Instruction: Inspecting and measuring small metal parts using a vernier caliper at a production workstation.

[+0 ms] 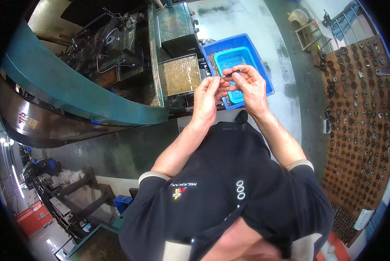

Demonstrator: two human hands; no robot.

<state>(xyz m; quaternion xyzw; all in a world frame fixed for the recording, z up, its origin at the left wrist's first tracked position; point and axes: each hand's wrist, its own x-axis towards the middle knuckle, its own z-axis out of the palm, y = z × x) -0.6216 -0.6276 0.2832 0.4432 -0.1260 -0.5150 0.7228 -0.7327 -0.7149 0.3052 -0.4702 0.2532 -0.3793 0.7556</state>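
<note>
Both my hands meet in front of me, above a light blue mesh basket [236,55] that sits inside a larger blue bin [264,71]. Between the fingertips is a small, thin dark piece [226,76], too small to name. My left hand [208,95] pinches its left end with thumb and fingers. From the other side, my right hand [252,89] grips it, thumb pressed toward the fingers. Small loose bits show along the bin's left inside wall.
At left stands a green machine [86,93] with oily parts and a curved guard. A shallow metal tray [182,76] with wet, tan contents adjoins the bin. On the right, a brown board [358,113] carries rows of round metal parts. A rack [312,32] stands at the far right.
</note>
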